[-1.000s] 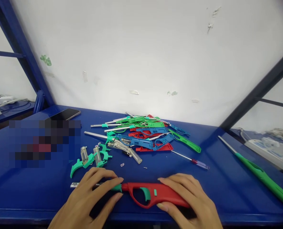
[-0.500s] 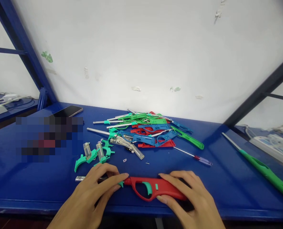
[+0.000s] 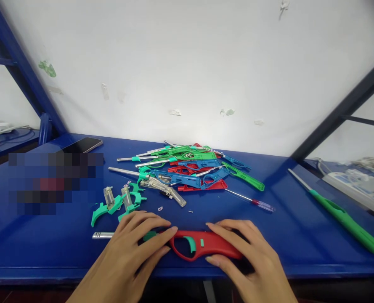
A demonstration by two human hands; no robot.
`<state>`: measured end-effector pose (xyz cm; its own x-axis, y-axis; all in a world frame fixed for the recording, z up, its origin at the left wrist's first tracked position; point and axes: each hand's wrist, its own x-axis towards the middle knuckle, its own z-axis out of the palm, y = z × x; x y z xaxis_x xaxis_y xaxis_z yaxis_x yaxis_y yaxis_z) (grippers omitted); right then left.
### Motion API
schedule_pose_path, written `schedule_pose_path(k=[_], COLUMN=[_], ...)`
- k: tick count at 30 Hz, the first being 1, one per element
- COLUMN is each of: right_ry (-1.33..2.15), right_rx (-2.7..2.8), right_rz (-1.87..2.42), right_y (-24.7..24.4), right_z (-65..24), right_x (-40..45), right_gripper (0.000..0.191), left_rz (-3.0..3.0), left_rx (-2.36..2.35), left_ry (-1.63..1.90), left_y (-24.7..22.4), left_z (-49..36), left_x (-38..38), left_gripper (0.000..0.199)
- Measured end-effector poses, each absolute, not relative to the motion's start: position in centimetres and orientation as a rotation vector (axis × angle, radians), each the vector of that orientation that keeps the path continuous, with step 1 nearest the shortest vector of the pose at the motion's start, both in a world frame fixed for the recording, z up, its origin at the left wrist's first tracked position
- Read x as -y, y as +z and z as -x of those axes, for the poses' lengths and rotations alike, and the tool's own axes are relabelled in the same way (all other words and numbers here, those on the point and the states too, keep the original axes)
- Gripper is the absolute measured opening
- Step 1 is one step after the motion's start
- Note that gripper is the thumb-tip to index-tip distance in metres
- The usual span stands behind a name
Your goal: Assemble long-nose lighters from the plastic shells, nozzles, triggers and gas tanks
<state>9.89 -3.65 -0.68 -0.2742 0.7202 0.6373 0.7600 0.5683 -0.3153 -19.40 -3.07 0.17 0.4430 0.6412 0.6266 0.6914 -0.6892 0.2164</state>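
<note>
Left hand point(image 3: 133, 252) arched, pinching front of red lighter point(image 3: 213, 243), right hand point(image 3: 256, 256) clasping its rear

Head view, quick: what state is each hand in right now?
Left hand: closed, thumb and fingers holding the front part of the red lighter.
Right hand: closed, holding the same lighter toward its handle end.
</note>
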Motion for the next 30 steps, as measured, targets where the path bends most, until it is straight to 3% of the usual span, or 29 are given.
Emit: schedule_pose_path(k=[17, 25, 30], right_ry=[0.12, 0.102, 0.139], right_rx=[2.0, 2.01, 2.036], right_rz=[1.208, 1.227, 1.297], right_y=[-1.2, 0.0, -0.2], right_z=[-10.0, -9.7, -9.8], right_x=[3.7, 3.7, 3.7], right_gripper=[0.027, 0.033, 0.031], left_rz=[2.676, 2.686, 2.636], left_rx=[1.164, 1.223, 1.16], left_ry=[-1.13, -1.118, -1.037], left_y=[0.3, -0.1, 0.1], left_z=[19.2, 19.3, 19.2], left_x=[2.8, 2.7, 2.8], left_gripper=[0.041, 0.044, 0.054])
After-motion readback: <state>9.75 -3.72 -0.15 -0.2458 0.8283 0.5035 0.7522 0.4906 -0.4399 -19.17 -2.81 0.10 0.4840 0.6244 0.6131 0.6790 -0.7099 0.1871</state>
